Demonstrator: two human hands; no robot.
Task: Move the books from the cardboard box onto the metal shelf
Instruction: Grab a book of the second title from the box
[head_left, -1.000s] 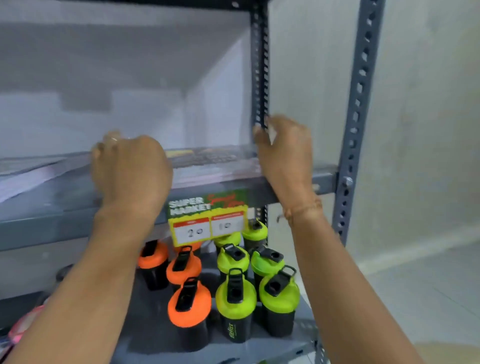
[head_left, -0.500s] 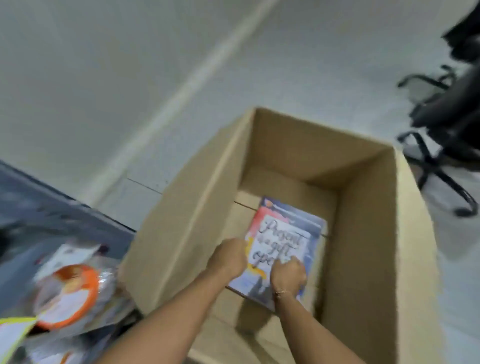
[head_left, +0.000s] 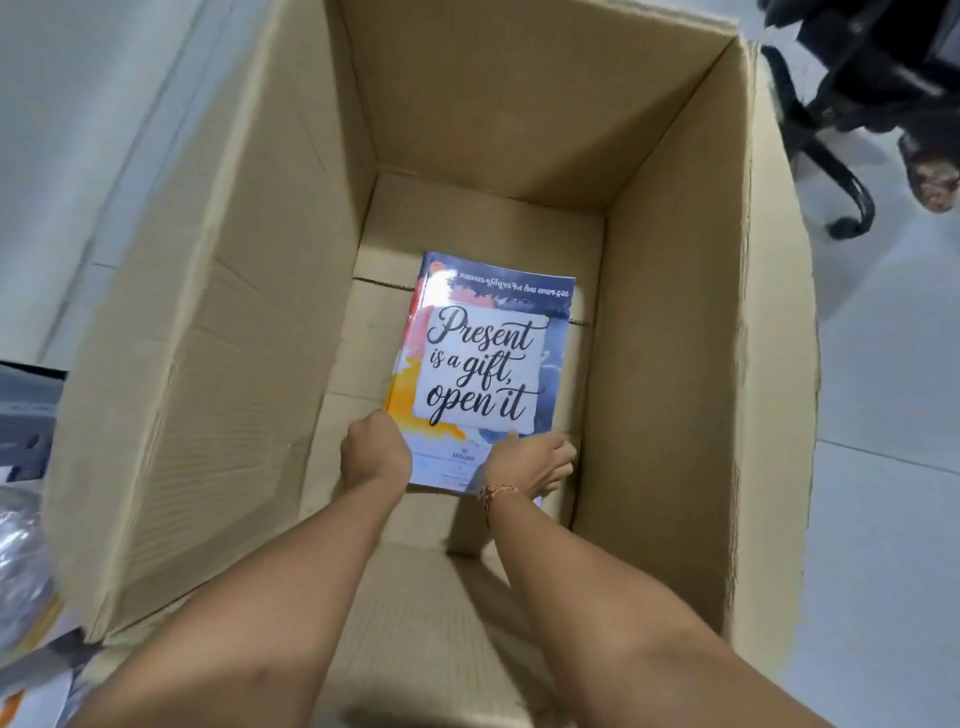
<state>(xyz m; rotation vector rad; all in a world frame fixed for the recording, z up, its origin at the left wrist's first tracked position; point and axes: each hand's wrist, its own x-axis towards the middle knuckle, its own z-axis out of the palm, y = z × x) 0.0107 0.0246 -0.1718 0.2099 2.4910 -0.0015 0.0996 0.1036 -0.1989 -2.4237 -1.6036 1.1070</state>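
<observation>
At the bottom of the cardboard box (head_left: 249, 364), one book (head_left: 483, 364) lies flat, cover up, its title readable from my side. Another cover edge seems to show beneath its near right corner, so a second book may lie under it; I cannot confirm this. My left hand (head_left: 375, 457) is closed at the book's near left corner. My right hand (head_left: 532, 467) is at the near right corner, thumb on the cover, fingers (head_left: 556, 480) curled around the edge. Whether the book has left the box floor I cannot tell. Step in hand: pickup of a book from the box. The metal shelf is not in view. The next move calls for a firm two-handed pinch, a straight lift clear of the box walls, then a turn to the shelf.
</observation>
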